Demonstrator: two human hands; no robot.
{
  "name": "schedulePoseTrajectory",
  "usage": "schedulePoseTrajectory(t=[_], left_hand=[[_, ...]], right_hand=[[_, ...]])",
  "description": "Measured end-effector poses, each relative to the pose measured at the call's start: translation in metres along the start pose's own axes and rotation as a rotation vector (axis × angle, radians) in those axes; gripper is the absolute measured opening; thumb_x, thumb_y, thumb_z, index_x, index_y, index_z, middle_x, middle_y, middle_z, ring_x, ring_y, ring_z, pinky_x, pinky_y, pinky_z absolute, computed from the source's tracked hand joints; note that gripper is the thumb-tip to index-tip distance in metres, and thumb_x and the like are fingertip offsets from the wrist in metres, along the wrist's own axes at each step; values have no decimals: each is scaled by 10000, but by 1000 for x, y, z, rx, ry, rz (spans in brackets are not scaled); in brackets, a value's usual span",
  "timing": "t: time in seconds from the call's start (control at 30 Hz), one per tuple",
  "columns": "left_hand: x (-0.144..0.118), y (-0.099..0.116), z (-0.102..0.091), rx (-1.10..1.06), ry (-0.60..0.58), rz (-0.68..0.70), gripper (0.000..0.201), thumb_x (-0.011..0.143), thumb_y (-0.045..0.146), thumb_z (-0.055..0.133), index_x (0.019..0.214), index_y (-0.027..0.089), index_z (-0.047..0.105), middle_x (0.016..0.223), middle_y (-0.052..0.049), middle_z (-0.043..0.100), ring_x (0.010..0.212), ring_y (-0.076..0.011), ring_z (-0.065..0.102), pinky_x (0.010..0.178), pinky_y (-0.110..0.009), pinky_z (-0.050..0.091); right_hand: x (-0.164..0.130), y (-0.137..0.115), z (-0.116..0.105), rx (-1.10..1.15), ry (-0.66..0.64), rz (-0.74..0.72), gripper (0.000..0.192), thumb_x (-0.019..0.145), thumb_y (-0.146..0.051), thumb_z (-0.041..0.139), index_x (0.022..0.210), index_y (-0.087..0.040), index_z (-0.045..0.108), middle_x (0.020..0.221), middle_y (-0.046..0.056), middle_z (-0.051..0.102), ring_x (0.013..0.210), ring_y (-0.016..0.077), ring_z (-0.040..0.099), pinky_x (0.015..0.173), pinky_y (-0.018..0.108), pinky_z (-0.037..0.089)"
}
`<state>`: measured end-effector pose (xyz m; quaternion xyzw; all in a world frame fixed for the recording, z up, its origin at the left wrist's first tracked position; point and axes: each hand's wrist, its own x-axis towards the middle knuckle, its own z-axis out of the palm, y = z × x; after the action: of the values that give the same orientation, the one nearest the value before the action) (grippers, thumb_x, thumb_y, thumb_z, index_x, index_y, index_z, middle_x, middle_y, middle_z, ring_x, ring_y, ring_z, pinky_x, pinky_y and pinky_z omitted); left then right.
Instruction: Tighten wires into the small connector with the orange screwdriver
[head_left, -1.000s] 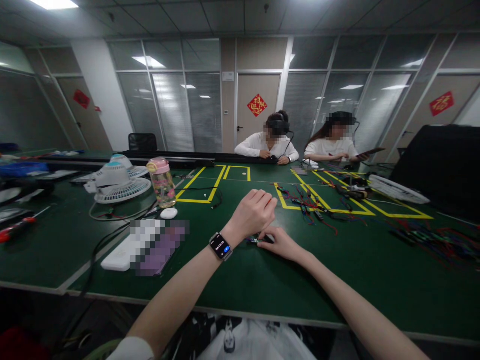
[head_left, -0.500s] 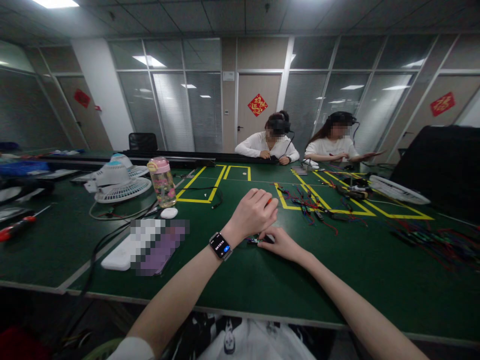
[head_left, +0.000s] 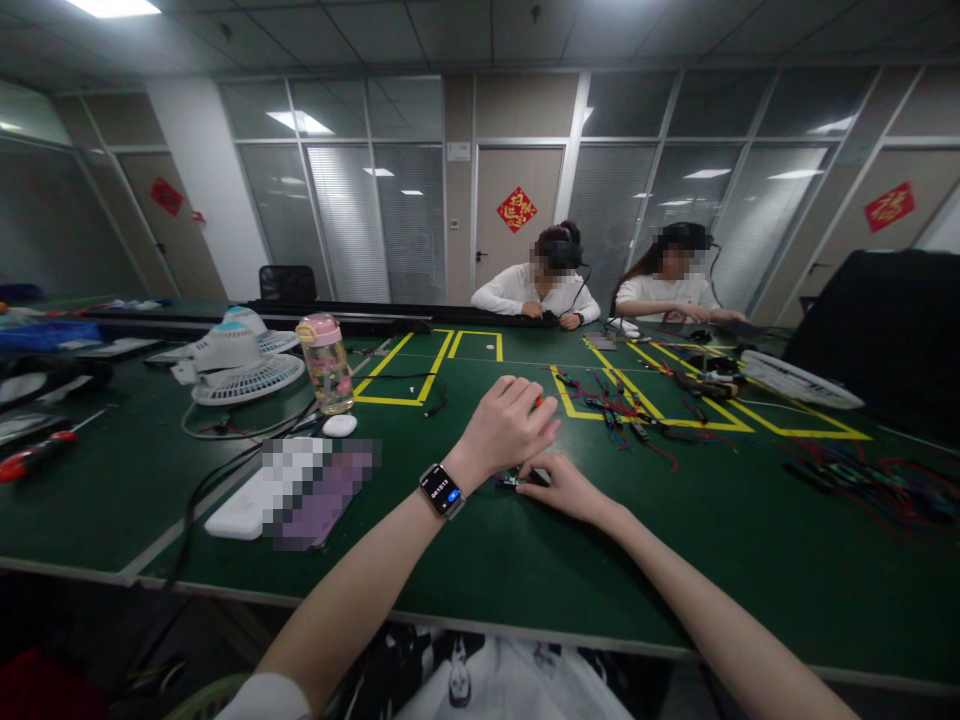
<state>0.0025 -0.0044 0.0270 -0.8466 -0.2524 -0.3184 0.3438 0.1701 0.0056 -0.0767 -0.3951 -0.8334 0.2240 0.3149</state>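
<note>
My left hand (head_left: 511,425), with a smartwatch (head_left: 441,491) on its wrist, is curled above the table in front of me. It closes around an orange-red-handled tool (head_left: 538,402); only a bit of the handle shows between the fingers. Just below, my right hand (head_left: 559,482) rests on the table, thumb and fingertips pinching a small circuit board (head_left: 510,481). Part of the board lies hidden under the left hand. Whether the tool touches it, I cannot tell.
A power bank (head_left: 240,515), a purple phone (head_left: 330,500), a white case (head_left: 340,425), a bottle (head_left: 327,365) and fans (head_left: 247,375) stand left. Wired boards (head_left: 622,405) lie ahead right, more wiring (head_left: 877,485) far right. Two people (head_left: 551,285) sit opposite.
My left hand's fingers have loosened and shifted slightly; my right hand stays put on the board. The person opposite on the right has lowered the flat thing they held.
</note>
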Motion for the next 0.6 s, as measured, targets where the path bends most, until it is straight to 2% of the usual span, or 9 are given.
schedulePoseTrajectory(t=[0.13, 0.27, 0.43, 0.6], left_hand=[[0, 0, 0, -17, 6, 9, 247, 938, 182, 404, 1059, 113, 607, 968, -96, 629, 913, -209, 561, 866, -364, 417], [-1, -1, 1, -24, 3, 31, 284, 975, 232, 402, 1166, 101, 567, 936, -86, 628, 892, -204, 565, 836, -353, 423], [-1, -1, 1, -18, 8, 33, 295, 963, 364, 449, 1056, 134, 609, 871, -70, 602, 840, -214, 551, 784, -351, 426], [-1, -1, 1, -57, 22, -25, 262, 925, 249, 444, 1081, 125, 615, 969, -102, 623, 916, -227, 553, 857, -374, 428]], right_hand=[[0, -1, 0, 11, -6, -2, 42, 761, -213, 700, 793, -189, 690, 853, 39, 721, 835, 221, 667, 814, 331, 489], [0, -3, -1, 18, -5, -9, 38, 767, -211, 697, 789, -183, 683, 855, 45, 719, 845, 218, 665, 813, 327, 489], [0, -2, 0, 10, -13, -9, 36, 764, -203, 698, 782, -179, 677, 859, 42, 719, 836, 213, 664, 818, 327, 488], [0, -1, 0, -8, -7, 5, 38, 763, -203, 695, 793, -180, 687, 856, 42, 722, 829, 216, 666, 814, 329, 488]])
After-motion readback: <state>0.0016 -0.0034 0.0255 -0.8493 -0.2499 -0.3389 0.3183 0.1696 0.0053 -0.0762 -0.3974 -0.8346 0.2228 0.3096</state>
